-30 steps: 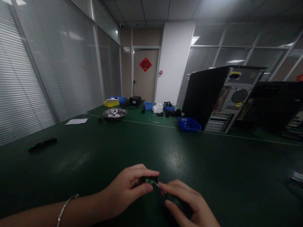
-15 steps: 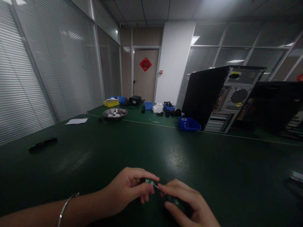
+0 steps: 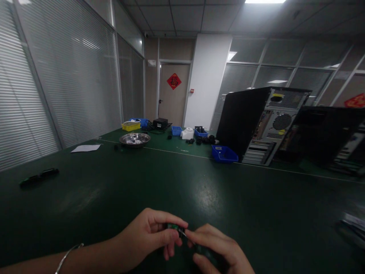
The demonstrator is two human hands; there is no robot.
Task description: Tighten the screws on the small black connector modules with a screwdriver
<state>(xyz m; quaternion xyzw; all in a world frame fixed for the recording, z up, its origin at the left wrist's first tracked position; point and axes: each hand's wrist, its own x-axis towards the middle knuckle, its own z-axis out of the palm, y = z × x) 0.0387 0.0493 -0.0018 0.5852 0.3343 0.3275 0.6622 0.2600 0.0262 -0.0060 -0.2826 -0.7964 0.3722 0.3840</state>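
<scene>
At the bottom centre of the frame, the left hand (image 3: pixel 152 236) pinches a small green circuit board (image 3: pixel 172 226) between thumb and forefinger, the other fingers curled beneath. The right hand (image 3: pixel 218 245), just beside it at lower right of centre, is closed around a thin metal-tipped tool (image 3: pixel 184 233) whose handle is mostly hidden in the dark; the tip meets the board's right end. A silver bracelet (image 3: pixel 67 257) circles the left wrist at lower left.

Both hands are over a dark green tabletop (image 3: pixel 128 182). At the left edge lies a long, dark object with green parts (image 3: pixel 39 177), too dim to identify. Farther back are a white sheet of paper (image 3: pixel 86 148), a round shiny metal bowl (image 3: pixel 135 140) holding small items, and, right of centre, a deep blue plastic bin (image 3: pixel 224 154) near a black computer tower (image 3: pixel 245 121) with a grey metal back.

Beyond the bowl sit a yellow plastic basket (image 3: pixel 131 126) and a black box (image 3: pixel 160 123); a white plastic housing (image 3: pixel 187 133) stands right of them. A pale door (image 3: pixel 173 101) with a red diamond sign (image 3: pixel 173 81) is at upper centre.
</scene>
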